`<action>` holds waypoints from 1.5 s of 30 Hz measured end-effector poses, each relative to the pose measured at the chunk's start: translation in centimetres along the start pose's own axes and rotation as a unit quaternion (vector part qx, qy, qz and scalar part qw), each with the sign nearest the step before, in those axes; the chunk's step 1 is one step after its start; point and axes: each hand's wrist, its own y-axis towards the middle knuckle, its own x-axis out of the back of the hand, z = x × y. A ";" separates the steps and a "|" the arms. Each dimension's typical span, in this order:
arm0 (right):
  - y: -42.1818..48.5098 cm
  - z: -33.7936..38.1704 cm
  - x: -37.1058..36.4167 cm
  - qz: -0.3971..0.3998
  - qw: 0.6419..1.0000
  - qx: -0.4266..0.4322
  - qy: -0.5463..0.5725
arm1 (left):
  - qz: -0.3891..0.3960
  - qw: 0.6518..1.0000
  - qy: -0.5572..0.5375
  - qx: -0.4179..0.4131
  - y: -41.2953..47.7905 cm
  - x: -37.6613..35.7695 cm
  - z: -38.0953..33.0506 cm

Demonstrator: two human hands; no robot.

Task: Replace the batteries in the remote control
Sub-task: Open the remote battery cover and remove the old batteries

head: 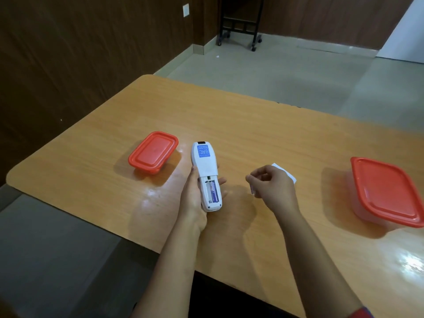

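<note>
**Compartment open, one battery showing**

The left hand cradles the white remote control face-down just above the desk, fingers wrapped round its sides. The battery bay is uncovered, and one purple battery sits in the right-hand slot; the slot beside it looks empty. Off to the right, the right hand hovers with fingers curled in, pinching something small and pale. It is too small to say whether that's a battery. A white piece, perhaps the cover, lies on the desk just behind that hand.

Two red-lidded containers, a small one on the left and a larger one on the right, sit shut and well apart.

The risks from here: a cell going in the wrong way round, or the tilted remote letting the seated battery slip out if the left-hand grip relaxes. The loose cover could also get nudged off by the right wrist.
</note>
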 end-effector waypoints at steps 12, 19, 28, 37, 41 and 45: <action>2.9 -0.6 -1.6 0.013 0.946 0.065 -0.318 | -0.018 1.000 -0.007 0.021 0.0 0.1 -0.2; -2.0 2.0 -0.8 0.158 0.887 0.332 -0.278 | -0.024 0.998 0.040 0.034 -0.5 0.1 -0.1; -2.4 3.1 -1.7 0.181 0.829 0.367 -0.382 | -0.045 0.992 0.115 0.016 -0.9 0.2 -0.3; -2.6 3.8 -2.0 0.181 0.828 0.353 -0.396 | -0.036 0.992 0.120 0.008 -1.1 0.5 -0.4; -2.8 4.3 -2.3 0.174 0.816 0.347 -0.427 | -0.043 0.990 0.133 0.004 -0.8 0.3 -0.2; -2.9 5.2 -2.7 0.188 0.784 0.346 -0.480 | -0.045 0.988 0.146 0.014 -0.7 0.3 -0.4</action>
